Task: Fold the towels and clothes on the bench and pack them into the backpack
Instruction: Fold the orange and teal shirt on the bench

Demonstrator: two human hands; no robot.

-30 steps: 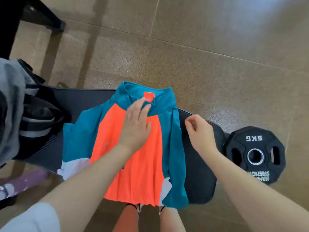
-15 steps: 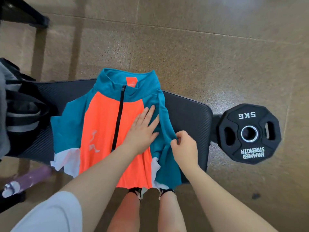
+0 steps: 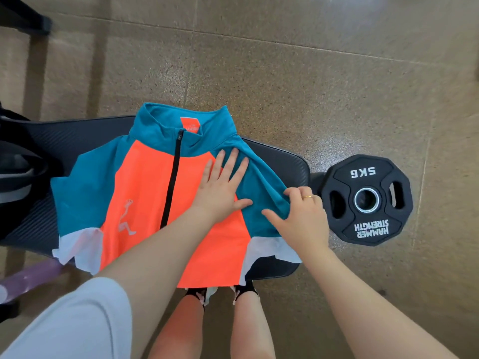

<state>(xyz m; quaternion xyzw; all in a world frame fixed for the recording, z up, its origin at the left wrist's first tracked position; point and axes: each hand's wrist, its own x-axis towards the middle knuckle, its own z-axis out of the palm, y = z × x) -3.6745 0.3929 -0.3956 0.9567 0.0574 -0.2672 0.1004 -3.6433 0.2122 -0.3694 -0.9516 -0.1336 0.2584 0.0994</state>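
Both our hands work on the teal, orange and white zip-neck jersey [image 3: 145,193] spread across the black padded bench [image 3: 280,161], near its right end. Our left hand [image 3: 220,187] presses flat, fingers straight, on the jersey's chest, while our right hand [image 3: 303,216] pinches its teal sleeve.

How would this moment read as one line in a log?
stage: folding jersey on bench | left hand: pressing flat | right hand: gripping teal sleeve | packed: not yet

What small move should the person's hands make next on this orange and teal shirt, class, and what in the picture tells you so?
Probably the right hand should draw the teal sleeve it pinches inward over the orange front. The shirt lies spread flat on the bench, and the left hand presses it flat beside that sleeve, marking a fold line.
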